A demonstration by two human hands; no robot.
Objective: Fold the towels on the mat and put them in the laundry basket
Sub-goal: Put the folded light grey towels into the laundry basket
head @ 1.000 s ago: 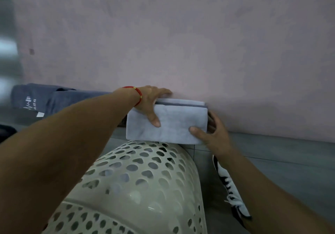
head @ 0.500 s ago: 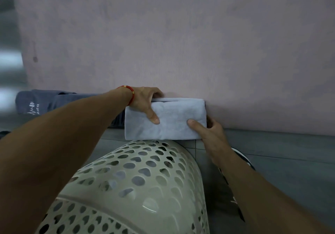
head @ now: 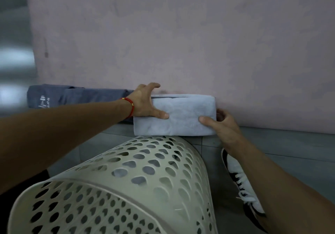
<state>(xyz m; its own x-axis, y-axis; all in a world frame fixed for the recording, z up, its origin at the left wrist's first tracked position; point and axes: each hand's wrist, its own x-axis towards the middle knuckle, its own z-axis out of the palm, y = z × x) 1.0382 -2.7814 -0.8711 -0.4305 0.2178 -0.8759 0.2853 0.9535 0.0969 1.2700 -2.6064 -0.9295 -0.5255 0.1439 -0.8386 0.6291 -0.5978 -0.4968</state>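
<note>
A folded light blue towel is held between both hands at the near edge of the pink mat. My left hand, with a red cord at the wrist, grips its left end, thumb on top. At the right end, my right hand grips with the thumb on top and fingers behind. Just below the towel stands the cream perforated laundry basket, whose inside is hidden from here. A dark blue towel lies at the mat's near left edge.
Grey tiled floor runs along the mat's near edge. A white shoe with black laces sits on the floor right of the basket, under my right forearm.
The view has shifted so more of the basket shows in front. The folded towel sits a little lower against the mat edge. Both hands keep the same grip.
</note>
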